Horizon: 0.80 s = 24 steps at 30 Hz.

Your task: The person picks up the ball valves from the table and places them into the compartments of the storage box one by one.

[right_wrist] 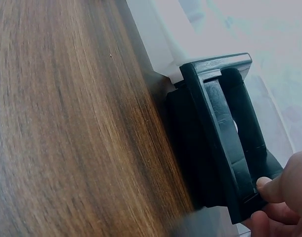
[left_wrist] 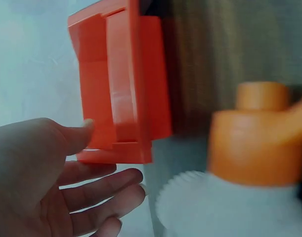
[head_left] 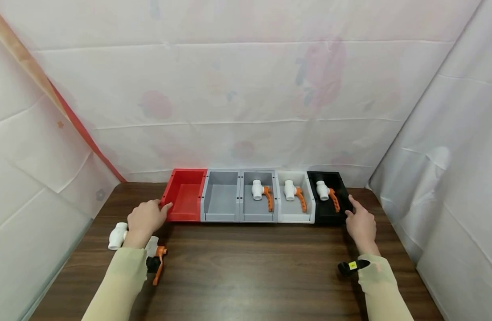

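Note:
Five bins stand side by side in a row along the table's back. My left hand [head_left: 147, 218] pinches the side wall of the red bin [head_left: 183, 218] at the left end, thumb inside and the other fingers outside, as the left wrist view shows. At the opposite end my right hand [head_left: 362, 225] grips the outer wall of the black bin [right_wrist: 225, 133] between thumb and fingers. One white ball valve [head_left: 322, 191] with an orange handle lies in the black bin. Similar valves lie in the white bin [head_left: 296, 218] and the right grey bin [head_left: 259, 217].
The left grey bin [head_left: 221, 217] holds nothing visible. Beside my left forearm lie a white valve [head_left: 117, 235], partly hidden, and a valve with an orange handle [head_left: 159, 265]. A pale curtain [head_left: 246, 89] hangs behind the brown wooden table [head_left: 254, 267].

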Each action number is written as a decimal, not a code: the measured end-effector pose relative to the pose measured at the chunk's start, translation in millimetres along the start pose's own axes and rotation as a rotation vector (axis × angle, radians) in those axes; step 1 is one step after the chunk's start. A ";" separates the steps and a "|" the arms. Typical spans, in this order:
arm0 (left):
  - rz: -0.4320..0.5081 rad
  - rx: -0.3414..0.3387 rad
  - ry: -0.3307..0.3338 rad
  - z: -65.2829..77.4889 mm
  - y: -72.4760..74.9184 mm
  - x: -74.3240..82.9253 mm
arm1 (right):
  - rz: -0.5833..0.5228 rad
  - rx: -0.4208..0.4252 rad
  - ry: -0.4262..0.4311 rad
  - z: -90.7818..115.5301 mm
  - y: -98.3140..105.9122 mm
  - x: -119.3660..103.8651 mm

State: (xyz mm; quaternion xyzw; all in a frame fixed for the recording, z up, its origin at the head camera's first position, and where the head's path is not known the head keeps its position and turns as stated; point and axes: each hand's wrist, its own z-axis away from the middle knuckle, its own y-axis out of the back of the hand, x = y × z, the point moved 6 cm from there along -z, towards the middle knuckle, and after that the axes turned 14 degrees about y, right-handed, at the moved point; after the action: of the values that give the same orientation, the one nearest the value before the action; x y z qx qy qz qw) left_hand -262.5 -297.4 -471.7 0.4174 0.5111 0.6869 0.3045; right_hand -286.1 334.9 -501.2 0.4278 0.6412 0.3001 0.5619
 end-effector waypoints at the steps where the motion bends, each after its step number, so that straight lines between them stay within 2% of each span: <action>1: -0.002 0.014 -0.007 3.5 0.3 -1.8 | 0.000 -0.001 0.002 0.0 -0.7 -0.4; 7: 0.010 0.086 -0.081 23.0 4.9 -8.2 | 0.006 -0.002 0.000 1.1 -2.0 -0.7; 12: 0.010 0.095 -0.111 37.2 7.6 -15.2 | -0.006 0.017 0.018 0.4 -0.3 -0.1; 15: 0.004 0.061 -0.122 44.5 5.7 -18.0 | -0.015 0.037 0.039 -0.6 0.2 -0.4; 18: -0.007 -0.001 -0.140 48.5 0.0 -18.0 | -0.024 0.042 0.045 -0.9 -0.7 -0.1; 24: -0.065 -0.115 -0.245 51.2 -11.6 -10.3 | -0.036 0.042 0.063 0.6 -1.1 -0.9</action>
State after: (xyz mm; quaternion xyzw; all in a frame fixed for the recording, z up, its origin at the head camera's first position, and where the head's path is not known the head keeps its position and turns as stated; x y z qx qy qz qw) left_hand -212.5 -279.8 -478.8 0.4632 0.4430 0.6488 0.4101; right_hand -285.7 333.6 -501.9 0.4181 0.6725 0.2898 0.5375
